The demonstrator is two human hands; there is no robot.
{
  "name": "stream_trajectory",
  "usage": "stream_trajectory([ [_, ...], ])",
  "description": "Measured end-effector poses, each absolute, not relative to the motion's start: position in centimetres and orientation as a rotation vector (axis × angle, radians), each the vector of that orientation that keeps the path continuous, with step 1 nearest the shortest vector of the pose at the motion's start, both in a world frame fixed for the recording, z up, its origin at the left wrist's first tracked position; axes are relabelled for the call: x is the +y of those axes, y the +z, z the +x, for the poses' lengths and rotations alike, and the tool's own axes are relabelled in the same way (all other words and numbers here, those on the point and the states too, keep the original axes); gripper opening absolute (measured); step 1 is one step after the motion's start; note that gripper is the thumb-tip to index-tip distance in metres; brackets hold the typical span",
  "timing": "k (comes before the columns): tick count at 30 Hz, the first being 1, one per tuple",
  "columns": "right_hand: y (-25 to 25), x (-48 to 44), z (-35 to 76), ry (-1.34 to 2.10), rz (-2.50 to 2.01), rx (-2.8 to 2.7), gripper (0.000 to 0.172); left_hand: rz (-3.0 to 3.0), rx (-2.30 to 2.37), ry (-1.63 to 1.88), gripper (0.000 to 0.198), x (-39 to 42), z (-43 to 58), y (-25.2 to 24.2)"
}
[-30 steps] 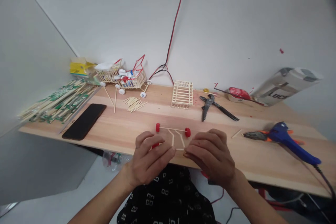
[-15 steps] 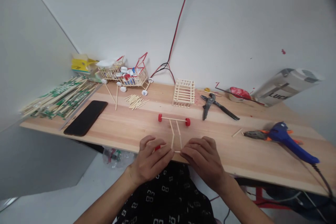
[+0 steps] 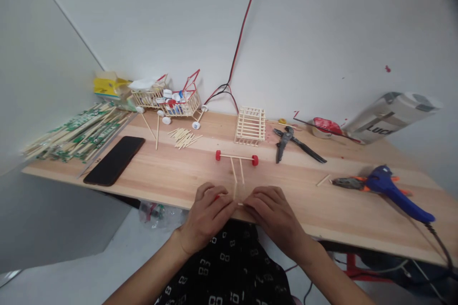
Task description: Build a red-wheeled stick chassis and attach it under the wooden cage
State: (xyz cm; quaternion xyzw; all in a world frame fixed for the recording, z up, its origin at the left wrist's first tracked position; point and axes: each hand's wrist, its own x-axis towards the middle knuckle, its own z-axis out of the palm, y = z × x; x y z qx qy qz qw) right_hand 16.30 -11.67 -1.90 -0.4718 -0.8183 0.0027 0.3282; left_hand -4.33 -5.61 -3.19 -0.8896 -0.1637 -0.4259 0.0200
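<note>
A stick frame (image 3: 236,157) lies on the wooden table in front of me, with a red wheel (image 3: 255,160) at the right end of its far axle and another red wheel (image 3: 218,155) at the left end. My left hand (image 3: 211,209) pinches the near end of the frame, and a bit of red shows between its fingers. Close beside it, my right hand (image 3: 272,214) has its fingers closed on the same near crosspiece. The fingertips hide most of that near end.
Behind the frame stands a stick basket (image 3: 250,126). To its right are black cutters (image 3: 285,143) and a blue glue gun (image 3: 386,190). Leftward lie short sticks (image 3: 185,137), a phone (image 3: 115,161), wrapped sticks (image 3: 82,133) and a small filled cart (image 3: 181,104).
The far axle with its red wheels has shifted slightly away from me. My right hand has moved a little left, covering more of the frame's near right side.
</note>
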Motion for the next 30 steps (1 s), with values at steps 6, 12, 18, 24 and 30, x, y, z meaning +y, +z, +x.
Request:
stream_trajectory([
  [6,-2.1,-11.8,16.3,0.022,-1.269,-2.154,0.01,-2.865,-0.593,-1.254,0.017,-5.5,-4.4,-3.5],
  [12,-1.5,-12.0,16.2,0.004,-1.314,-2.102,0.006,-2.886,-0.645,-1.283,0.017,-5.5,-4.3,-3.5],
  [18,-1.7,-12.4,16.8,0.081,-1.419,-2.052,0.004,-2.869,-0.75,-1.319,0.012,-5.5,-4.0,-3.8],
  [24,-1.2,-12.1,16.9,0.15,-1.509,-1.973,0.004,-2.868,-0.743,-1.332,0.009,-5.4,-3.9,-3.2],
  [30,-0.9,-11.4,16.6,0.196,-1.583,-1.94,0.009,-2.879,-0.761,-1.325,0.008,-5.6,-4.0,-3.0],
])
